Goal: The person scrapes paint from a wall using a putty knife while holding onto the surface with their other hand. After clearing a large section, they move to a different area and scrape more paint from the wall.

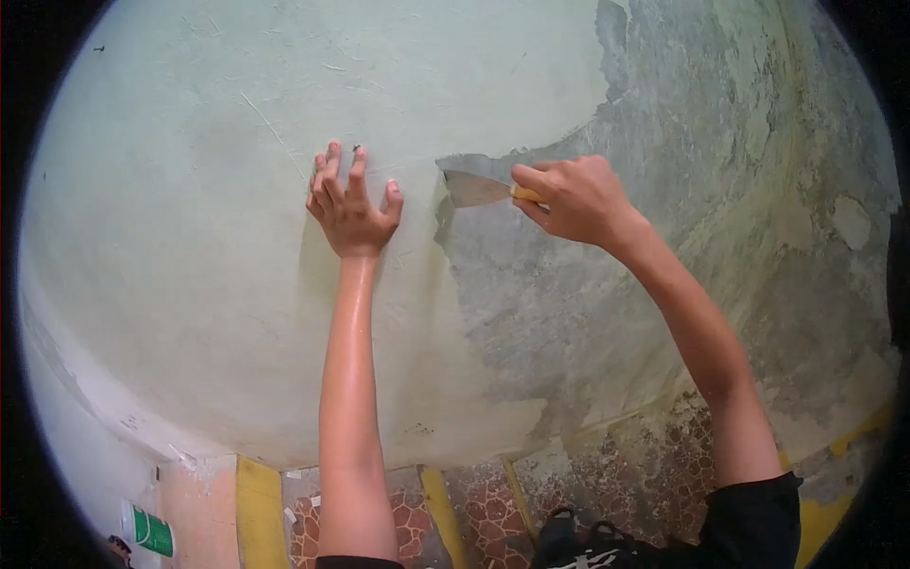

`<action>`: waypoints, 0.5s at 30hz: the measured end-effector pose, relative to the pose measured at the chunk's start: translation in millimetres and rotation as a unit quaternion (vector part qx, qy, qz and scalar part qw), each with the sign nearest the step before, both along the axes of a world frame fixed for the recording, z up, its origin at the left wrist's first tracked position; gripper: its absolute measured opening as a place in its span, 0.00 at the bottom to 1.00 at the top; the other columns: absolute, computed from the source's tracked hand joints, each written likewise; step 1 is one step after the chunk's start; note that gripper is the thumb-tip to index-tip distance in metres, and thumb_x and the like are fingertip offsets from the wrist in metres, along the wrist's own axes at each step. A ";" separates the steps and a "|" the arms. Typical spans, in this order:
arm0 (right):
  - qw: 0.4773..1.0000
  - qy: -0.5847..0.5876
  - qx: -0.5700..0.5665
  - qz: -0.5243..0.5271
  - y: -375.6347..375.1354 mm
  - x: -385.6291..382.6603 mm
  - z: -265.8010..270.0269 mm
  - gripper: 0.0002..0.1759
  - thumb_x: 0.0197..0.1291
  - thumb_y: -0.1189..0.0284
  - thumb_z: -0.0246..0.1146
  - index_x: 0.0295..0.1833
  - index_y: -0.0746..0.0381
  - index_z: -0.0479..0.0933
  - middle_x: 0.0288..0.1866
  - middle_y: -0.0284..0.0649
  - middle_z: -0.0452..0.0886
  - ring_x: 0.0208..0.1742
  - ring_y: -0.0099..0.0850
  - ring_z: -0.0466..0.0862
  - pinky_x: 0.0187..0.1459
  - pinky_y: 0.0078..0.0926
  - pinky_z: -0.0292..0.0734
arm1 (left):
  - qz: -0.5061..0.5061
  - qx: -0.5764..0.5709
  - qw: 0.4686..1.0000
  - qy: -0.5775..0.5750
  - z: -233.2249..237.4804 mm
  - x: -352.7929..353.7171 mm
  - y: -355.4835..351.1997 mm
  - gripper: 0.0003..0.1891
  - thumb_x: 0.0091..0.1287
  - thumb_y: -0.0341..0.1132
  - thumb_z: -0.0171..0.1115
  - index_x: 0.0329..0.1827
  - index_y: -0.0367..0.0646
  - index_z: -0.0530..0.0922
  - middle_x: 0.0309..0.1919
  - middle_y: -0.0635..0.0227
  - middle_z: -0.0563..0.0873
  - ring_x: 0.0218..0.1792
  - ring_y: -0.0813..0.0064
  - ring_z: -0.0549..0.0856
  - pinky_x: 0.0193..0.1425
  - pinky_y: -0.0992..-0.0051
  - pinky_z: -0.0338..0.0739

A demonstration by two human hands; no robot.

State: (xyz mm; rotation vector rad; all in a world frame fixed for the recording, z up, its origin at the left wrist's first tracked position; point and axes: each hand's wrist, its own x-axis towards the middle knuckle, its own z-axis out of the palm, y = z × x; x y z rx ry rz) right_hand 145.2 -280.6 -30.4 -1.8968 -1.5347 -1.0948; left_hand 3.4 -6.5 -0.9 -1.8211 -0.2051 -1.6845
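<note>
My left hand (pixel 354 213) rests against the pale green painted wall (pixel 209 256), its fingers spread and holding nothing. To its right, my right hand (pixel 578 197) is wrapped round the yellowish handle of a putty knife (pixel 479 190). The wide metal blade points left, its edge at the border between the paint and a bare grey patch (pixel 559 294) of wall. Ragged paint edges run up and to the right from the blade, and also downward beneath it. Part of the handle is hidden inside my fingers.
Below the wall are stairs with brown stone-patterned tiles (pixel 483 517) and yellow edges (pixel 258 507). Paint flakes lie scattered on them. A green and white bucket (pixel 152 531) stands at the lower left. Dark footwear (pixel 564 526) shows at the bottom.
</note>
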 end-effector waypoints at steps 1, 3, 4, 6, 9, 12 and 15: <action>1.000 0.000 -0.004 -0.003 -0.7 -2.7 1.8 0.12 0.62 0.63 0.68 0.38 0.55 0.72 0.26 0.34 0.83 0.24 0.39 0.83 0.24 0.37 0.74 | -0.001 -0.004 1.000 0.000 -0.3 0.1 -0.1 0.29 0.59 0.50 0.60 0.65 0.57 0.73 0.70 0.66 0.71 0.72 0.57 0.67 0.70 0.57 0.59; 1.000 0.001 -0.007 -0.009 -8.0 -1.7 0.2 0.12 0.62 0.63 0.67 0.38 0.55 0.72 0.26 0.34 0.83 0.24 0.39 0.83 0.24 0.37 0.74 | -0.002 0.004 1.000 0.002 0.5 -0.3 0.7 0.29 0.59 0.50 0.60 0.65 0.57 0.73 0.70 0.66 0.71 0.72 0.57 0.66 0.70 0.57 0.59; 1.000 0.006 -0.002 -0.006 -14.1 2.3 -1.8 0.10 0.62 0.63 0.65 0.38 0.55 0.72 0.25 0.35 0.82 0.25 0.40 0.83 0.24 0.38 0.74 | -0.004 0.007 1.000 0.003 -0.5 0.4 0.5 0.29 0.59 0.50 0.60 0.65 0.57 0.73 0.70 0.66 0.71 0.72 0.57 0.66 0.70 0.57 0.59; 1.000 0.007 0.010 -0.003 -14.2 5.7 -0.6 0.09 0.63 0.63 0.63 0.39 0.56 0.73 0.25 0.36 0.82 0.26 0.42 0.84 0.24 0.40 0.75 | -0.003 0.005 1.000 -0.004 0.6 1.0 1.0 0.28 0.58 0.50 0.60 0.63 0.58 0.74 0.68 0.66 0.71 0.71 0.58 0.67 0.70 0.57 0.61; 0.999 0.020 0.029 0.015 -5.7 2.1 -4.0 0.09 0.63 0.63 0.63 0.39 0.56 0.73 0.25 0.36 0.82 0.26 0.42 0.84 0.24 0.40 0.75 | -0.004 0.002 1.000 0.002 -0.2 0.4 2.2 0.29 0.59 0.49 0.60 0.65 0.57 0.73 0.70 0.65 0.70 0.72 0.57 0.66 0.71 0.57 0.59; 1.000 0.016 -0.004 0.004 -4.3 -2.3 -1.6 0.09 0.63 0.63 0.63 0.39 0.55 0.73 0.25 0.36 0.82 0.25 0.42 0.84 0.24 0.40 0.76 | 0.010 0.010 1.000 0.004 0.5 -0.9 1.6 0.28 0.59 0.49 0.60 0.65 0.57 0.73 0.70 0.65 0.70 0.72 0.58 0.66 0.70 0.58 0.59; 1.000 -0.001 0.004 0.000 -10.7 3.0 -4.4 0.12 0.62 0.63 0.67 0.38 0.55 0.72 0.27 0.35 0.83 0.25 0.40 0.83 0.24 0.37 0.75 | 0.004 0.005 1.000 -0.005 0.8 1.0 0.6 0.28 0.58 0.50 0.59 0.63 0.58 0.74 0.68 0.66 0.71 0.71 0.59 0.67 0.70 0.57 0.60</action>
